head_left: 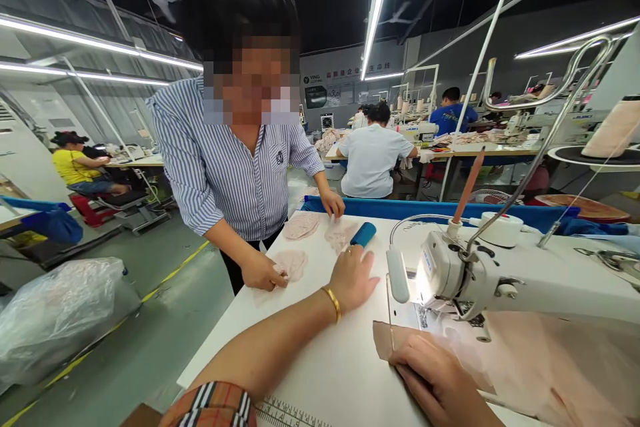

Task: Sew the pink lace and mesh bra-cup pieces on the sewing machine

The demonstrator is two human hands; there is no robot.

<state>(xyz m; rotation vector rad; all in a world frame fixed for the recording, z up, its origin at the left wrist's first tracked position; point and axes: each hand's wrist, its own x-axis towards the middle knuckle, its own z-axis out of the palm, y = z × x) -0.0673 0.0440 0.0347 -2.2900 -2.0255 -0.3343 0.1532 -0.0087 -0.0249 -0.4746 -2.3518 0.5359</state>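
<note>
My left hand (354, 278), a gold bangle at its wrist, is stretched over the white table with its fingers apart, slightly blurred. Just beyond its fingertips lies a dark teal cylinder (363, 234); whether they touch I cannot tell. Near the sewing machine (450, 273), my right hand (433, 370) has its fingers closed on the edge of a pale pink fabric piece (383, 339), which runs under the machine arm. Opposite me, a co-worker's hand (264, 271) grips a thin lace piece (294, 263), and the other hand (332, 203) is above another lace piece (341, 236).
A third lace piece (301, 225) lies on the table near the co-worker in a striped shirt (240, 173). A printed ruler (290, 412) marks the near table edge. The lit machine lamp (398, 273) and a thread stand (543, 153) rise at right. A plastic-wrapped bundle (65, 313) sits on the floor.
</note>
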